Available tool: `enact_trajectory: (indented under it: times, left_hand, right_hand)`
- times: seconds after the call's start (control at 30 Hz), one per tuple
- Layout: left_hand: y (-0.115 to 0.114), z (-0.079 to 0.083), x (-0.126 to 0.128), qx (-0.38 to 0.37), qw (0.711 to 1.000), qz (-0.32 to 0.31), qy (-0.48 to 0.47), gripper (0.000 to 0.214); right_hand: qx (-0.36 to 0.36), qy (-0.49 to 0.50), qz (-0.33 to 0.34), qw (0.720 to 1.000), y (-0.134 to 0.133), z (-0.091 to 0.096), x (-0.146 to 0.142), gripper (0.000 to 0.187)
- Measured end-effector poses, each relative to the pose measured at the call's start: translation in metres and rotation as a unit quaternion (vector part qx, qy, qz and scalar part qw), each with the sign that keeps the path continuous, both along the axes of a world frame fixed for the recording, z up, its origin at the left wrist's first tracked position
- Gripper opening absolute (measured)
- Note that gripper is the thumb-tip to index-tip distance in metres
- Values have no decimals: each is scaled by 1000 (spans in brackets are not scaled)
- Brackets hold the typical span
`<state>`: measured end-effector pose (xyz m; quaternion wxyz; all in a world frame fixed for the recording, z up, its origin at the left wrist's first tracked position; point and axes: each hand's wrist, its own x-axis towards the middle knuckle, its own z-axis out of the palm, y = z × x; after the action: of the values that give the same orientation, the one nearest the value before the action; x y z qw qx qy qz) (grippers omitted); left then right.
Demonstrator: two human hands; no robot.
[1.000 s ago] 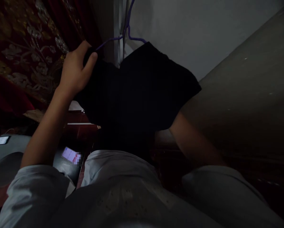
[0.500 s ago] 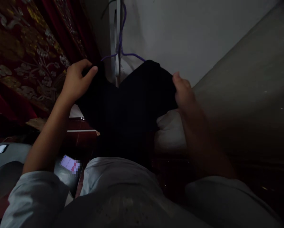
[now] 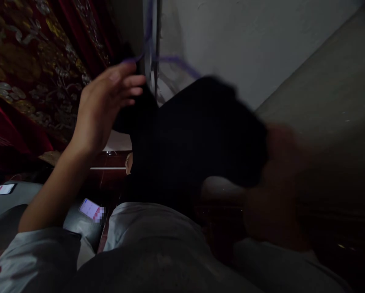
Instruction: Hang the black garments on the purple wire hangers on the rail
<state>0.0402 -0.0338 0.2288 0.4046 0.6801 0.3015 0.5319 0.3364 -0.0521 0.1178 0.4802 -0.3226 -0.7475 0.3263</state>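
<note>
A black short-sleeved shirt (image 3: 176, 138) hangs in front of me on a purple hanger (image 3: 178, 62). My left hand (image 3: 104, 95) is at the shirt's left shoulder, its fingers apart and stretched towards the neck opening, near the hanger's left arm. The dark cloth hides exactly what the fingers touch. Over on the right, my right hand (image 3: 281, 142) is smeared by motion at the end of the right sleeve, which is drawn out sideways towards it. Its fingers cannot be made out singly.
A red curtain (image 3: 20, 53) with gold and silver patterns hangs on the left. Behind the hanger runs a metal upright (image 3: 153, 36) against a pale wall (image 3: 225, 36). Two lit phones, one nearer (image 3: 90, 208) and one farther (image 3: 3, 189), lie on grey surfaces at lower left.
My right hand has moved right and down, and the sleeve has swung out with it. The left hand has gone up and right, its fingers now spread. The hanger has tilted.
</note>
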Motion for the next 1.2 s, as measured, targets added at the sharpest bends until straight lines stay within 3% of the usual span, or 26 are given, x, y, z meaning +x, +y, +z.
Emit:
enact_trajectory:
  times: [0.1,0.2,0.27,0.33,0.4,0.47,0.53,0.6,0.67,0.73,0.8,0.87,0.93,1.0,1.1,1.2]
  left_hand:
    - [-24,-4,1,-190,979,-66,14,47]
    - [-44,-18,-13,-252,962,-50,97,34]
    - [-53,-26,-30,-270,946,-62,165,33]
    - [-60,-30,-50,-274,934,-65,221,32]
    - [-65,-26,-68,-266,928,-32,257,31]
    - [-68,-19,-80,-252,928,12,276,32]
    - [-68,-12,-87,-221,933,37,282,36]
    - [-61,-10,-89,-158,946,57,278,40]
    - [-48,-13,-90,-51,956,90,276,48]
    - [-31,-19,-89,73,951,120,276,59]
    - [-13,-24,-87,185,932,157,270,68]
    - [-3,-27,-82,268,906,223,241,66]
    - [-1,-31,-73,321,877,301,194,56]
    - [-6,-41,-62,358,852,350,155,45]
    - [-13,-67,-43,402,828,340,190,26]
    - [-9,-101,-24,361,846,259,294,29]
  right_hand:
    - [-17,-36,66,997,-12,-7,-21,43]
    - [-59,-128,228,963,-13,-14,-48,35]
    - [-64,-167,286,942,-5,-19,-63,28]
    - [-20,-141,229,963,9,-24,-70,20]
    - [57,-59,79,993,24,-28,-68,13]
    - [115,10,-61,991,36,-30,-61,16]
    - [119,7,-98,988,42,-29,-54,27]
    - [53,-44,-3,998,42,-28,-50,28]
    - [-53,-78,118,989,40,-30,-48,33]
    - [-133,-55,149,978,41,-32,-46,46]
    - [-166,21,86,982,49,-29,-44,49]
    - [-166,116,-20,979,65,-18,-40,41]
    - [-150,174,-117,966,84,2,-34,29]
    - [-121,191,-171,959,104,26,-28,24]
    - [-51,234,-150,959,122,55,-14,30]
    - [-8,281,-98,955,122,59,-2,33]
